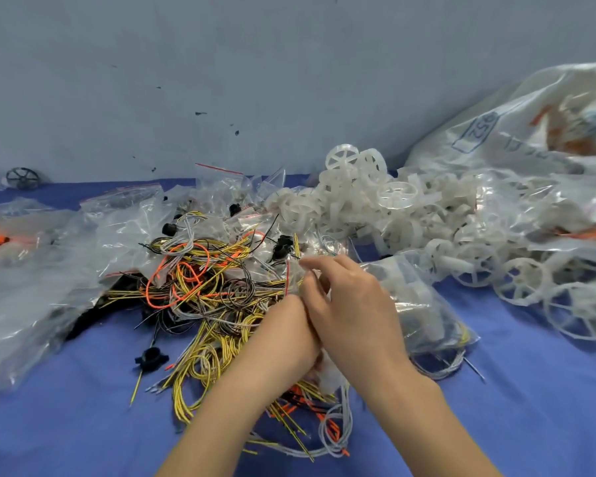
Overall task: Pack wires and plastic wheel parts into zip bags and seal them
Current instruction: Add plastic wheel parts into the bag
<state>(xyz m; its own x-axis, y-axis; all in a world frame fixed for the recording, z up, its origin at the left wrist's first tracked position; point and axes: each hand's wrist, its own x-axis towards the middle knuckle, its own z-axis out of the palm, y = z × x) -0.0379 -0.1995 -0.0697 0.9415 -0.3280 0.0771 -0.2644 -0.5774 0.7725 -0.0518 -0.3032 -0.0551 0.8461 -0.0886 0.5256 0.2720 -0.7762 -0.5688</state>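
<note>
I am seeing two bare arms coming up from the bottom of the frame, and they are crossing close together in the middle. The left hand [286,335] is curling its fingers around a small clear zip bag [295,278] with a red strip, and the right hand [350,301] is pinching the top edge of the same bag, so both hands are gripping it. Under the wrists, at the lower middle, yellow, orange and white wires [221,359] are lying loose on the blue cloth [66,425]. A small black plastic part [151,357] is sitting just left of them. Just right of the hands, a filled clear bag [424,304] is lying on the cloth. Behind the hands, a bigger tangle of wires [200,273] is mixing with a pile of empty zip bags [145,215] in the middle left. Farther right, a heap of white plastic wheels [375,204] is spilling out of a big clear sack [516,139] at the upper right. At the far left edge, a dark wheel [23,177] is resting by the grey wall [221,63].
</note>
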